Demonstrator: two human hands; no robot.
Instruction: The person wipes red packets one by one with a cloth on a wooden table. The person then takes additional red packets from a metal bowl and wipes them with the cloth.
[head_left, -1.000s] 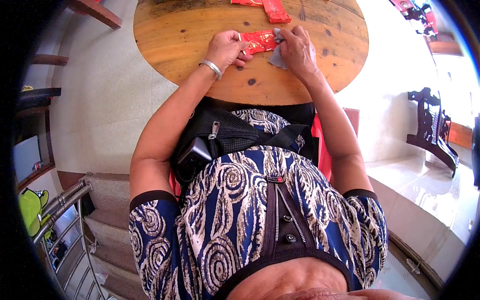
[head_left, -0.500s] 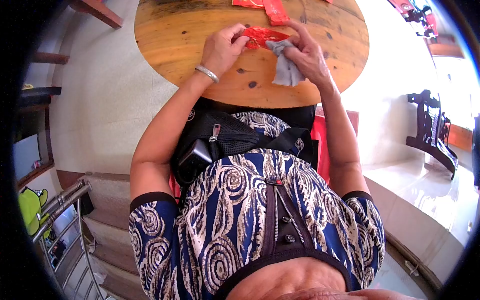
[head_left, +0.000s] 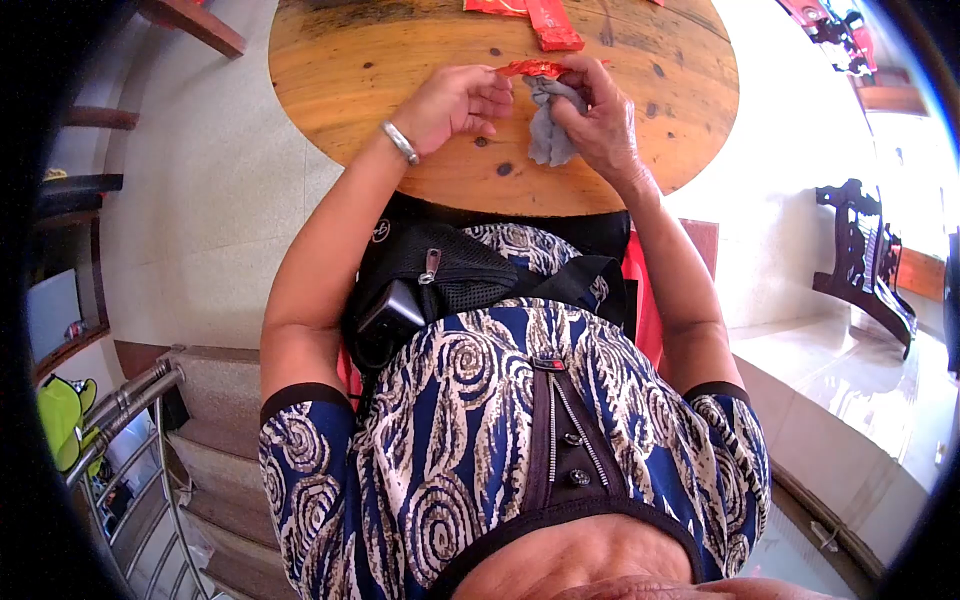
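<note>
A shiny red packet with gold marks (head_left: 536, 68) is stretched between my hands above the round wooden table (head_left: 400, 50), seen nearly edge-on. My left hand (head_left: 458, 108), wearing a silver bangle (head_left: 400, 143), has its upper fingertips at the packet's left end; its lower fingers are loosely curled. My right hand (head_left: 603, 118) pinches the packet's right end and also holds a crumpled grey cloth (head_left: 550, 128), which hangs below the packet. Farther back on the table lie a red packet (head_left: 554, 25) and another red piece (head_left: 497, 6), cut off by the frame edge.
A black bag (head_left: 440, 270) with a dark device (head_left: 392, 308) in its pocket rests on my lap, close to the table edge. Steps (head_left: 225, 460) and a metal railing (head_left: 160, 470) are at lower left. A dark carved wooden piece (head_left: 862, 265) stands at right.
The red packet has tipped from showing its face to nearly edge-on. My left hand has turned, its lower fingers loosened. My right hand and the cloth have shifted slightly left.
</note>
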